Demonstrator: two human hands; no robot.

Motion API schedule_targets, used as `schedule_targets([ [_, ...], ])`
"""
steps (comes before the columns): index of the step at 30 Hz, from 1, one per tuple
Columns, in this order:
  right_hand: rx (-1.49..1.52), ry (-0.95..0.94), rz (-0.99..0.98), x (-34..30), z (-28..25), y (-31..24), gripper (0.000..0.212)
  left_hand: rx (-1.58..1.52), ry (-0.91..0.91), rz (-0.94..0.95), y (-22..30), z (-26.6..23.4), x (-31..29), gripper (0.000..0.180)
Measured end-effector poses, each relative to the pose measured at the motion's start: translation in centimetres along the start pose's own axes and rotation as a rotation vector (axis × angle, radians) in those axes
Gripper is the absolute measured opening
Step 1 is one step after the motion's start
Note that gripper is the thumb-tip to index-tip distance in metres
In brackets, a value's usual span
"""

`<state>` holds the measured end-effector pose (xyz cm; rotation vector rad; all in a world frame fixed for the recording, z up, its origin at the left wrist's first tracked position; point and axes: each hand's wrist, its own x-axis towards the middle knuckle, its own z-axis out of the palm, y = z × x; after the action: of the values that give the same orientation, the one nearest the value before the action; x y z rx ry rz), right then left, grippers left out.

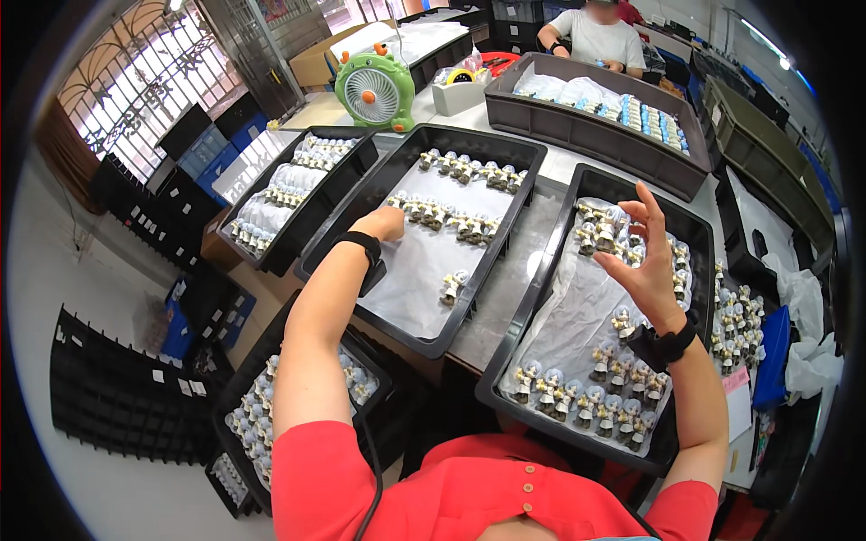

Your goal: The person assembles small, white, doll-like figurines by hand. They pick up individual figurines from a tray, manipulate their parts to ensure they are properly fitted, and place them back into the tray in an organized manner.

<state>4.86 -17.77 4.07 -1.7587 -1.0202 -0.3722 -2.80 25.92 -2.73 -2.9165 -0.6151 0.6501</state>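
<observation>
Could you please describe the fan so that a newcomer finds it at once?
Find the worktable. Beyond the black tray under the left hand, beside the white box, stands the green animal-shaped fan, set apart by its round grille and orange hub.

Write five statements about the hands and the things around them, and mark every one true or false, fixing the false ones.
1. The right hand is over the right black tray. True.
2. Both hands are over the same tray. False: the left hand is over the middle black tray.
3. A green fan stands beyond the middle black tray. True.
4. The wearer has blue sleeves. False: the sleeves are red.
5. The co-worker at the back wears a white top. True.
</observation>
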Motion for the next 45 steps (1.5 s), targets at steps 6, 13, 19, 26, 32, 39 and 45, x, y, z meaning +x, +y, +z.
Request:
schedule_targets([
  [6,-0.012,-0.007,-0.002,0.0,-0.1,0.0,0.091,-0.055,0.122,0.001,-0.7,1.2,1.1,0.036],
  [13,-0.007,-0.009,0.0,0.1,-0.1,0.0,0.092,-0.01,0.041,0.055,0.5,0.0,0.2,0.034],
  [19,-0.003,-0.004,0.001,0.0,-0.1,-0.1,0.091,-0.069,0.051,0.166,2.5,-0.7,-0.7,0.036],
  [26,0.001,0.009,-0.001,0.1,-0.3,0.1,0.09,-0.04,0.093,0.139,3.1,-0.7,-1.0,0.035],
  [32,-0.005,0.011,-0.002,0.2,-0.4,0.1,0.091,-0.097,0.023,0.242,4.8,-1.6,-1.8,0.033],
  [39,-0.003,0.021,-0.005,0.2,-0.3,0.2,0.09,-0.029,0.098,0.194,5.5,-1.1,-2.2,0.032],
  [45,-0.01,0.017,-0.011,0.1,-0.4,0.4,0.09,-0.17,-0.04,0.426,7.8,-2.8,-4.5,0.031],
])
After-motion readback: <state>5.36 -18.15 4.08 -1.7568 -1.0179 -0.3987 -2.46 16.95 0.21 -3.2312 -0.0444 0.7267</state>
